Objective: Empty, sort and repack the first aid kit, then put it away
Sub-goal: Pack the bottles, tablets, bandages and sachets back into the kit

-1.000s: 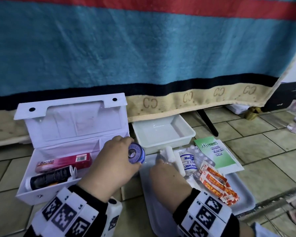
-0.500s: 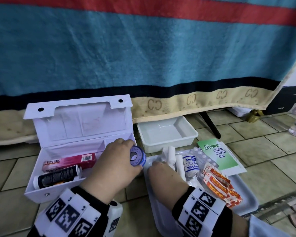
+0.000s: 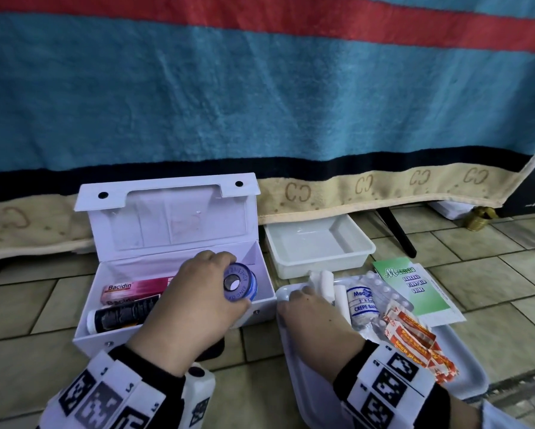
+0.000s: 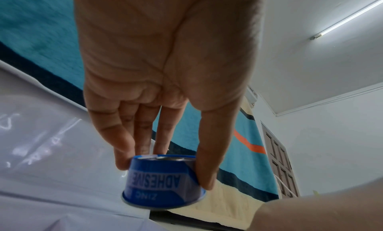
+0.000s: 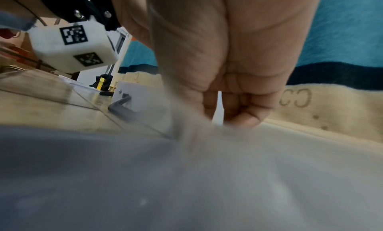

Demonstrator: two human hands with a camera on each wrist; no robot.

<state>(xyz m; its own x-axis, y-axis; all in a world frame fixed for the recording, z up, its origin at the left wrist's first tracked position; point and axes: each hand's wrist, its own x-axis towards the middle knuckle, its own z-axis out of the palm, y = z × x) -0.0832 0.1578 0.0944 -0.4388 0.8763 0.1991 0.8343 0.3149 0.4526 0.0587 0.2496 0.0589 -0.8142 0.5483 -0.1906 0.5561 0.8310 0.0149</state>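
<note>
White plastic first aid box [image 3: 173, 305], lid up, on the tiled floor [image 3: 492, 305]; inside lie a pink Bacidin carton [image 3: 136, 289] and a dark tube [image 3: 120, 314]. Left hand [image 3: 192, 305] pinches a blue roll of zinc oxide adhesive tape [image 3: 239, 283] between thumb and fingers [image 4: 124, 152], held over the box's right end. Repacking appears under way; next, lower the roll into the free space and let go. Flat white tray [image 3: 464, 376] alongside: gauze rolls [image 3: 326, 283], crepe bandage [image 3: 362, 301], blister pack [image 3: 383, 289], orange plaster strips [image 3: 414, 339]. Right hand [image 3: 312, 314] rests at the tray's near corner, fingers curled; whether it holds anything, cannot tell, as the wrist view is blurred. Green first aid guide [image 3: 414, 289], empty white tub [image 3: 318, 246], striped blanket [image 3: 260, 103] behind.
</note>
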